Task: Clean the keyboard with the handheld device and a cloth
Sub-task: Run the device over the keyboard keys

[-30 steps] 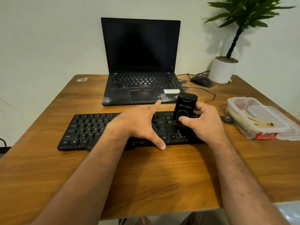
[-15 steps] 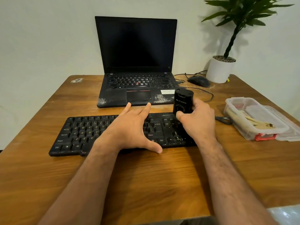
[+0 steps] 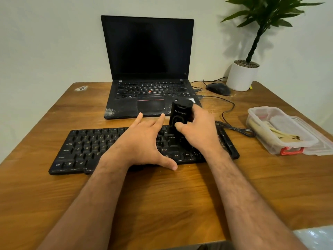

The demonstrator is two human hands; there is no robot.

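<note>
A black keyboard (image 3: 86, 148) lies across the wooden table (image 3: 162, 204) in front of me. My left hand (image 3: 142, 143) rests flat on its middle keys with the fingers spread and the thumb at the front edge. My right hand (image 3: 196, 130) grips a black handheld device (image 3: 180, 114), held upright with its lower end down on the keys right of centre, near the Enter key. The keys beneath both hands are hidden. No cloth is in view.
An open black laptop (image 3: 147, 73) stands behind the keyboard. A mouse (image 3: 219, 88) with its cable and a white potted plant (image 3: 242, 76) sit at the back right. A clear plastic box (image 3: 277, 129) with a red latch lies right of the keyboard.
The left hand's fingers have spread and settled flat on the keys. The right hand with the device has stayed over the same right part of the keyboard, while the camera view shifted slightly.
</note>
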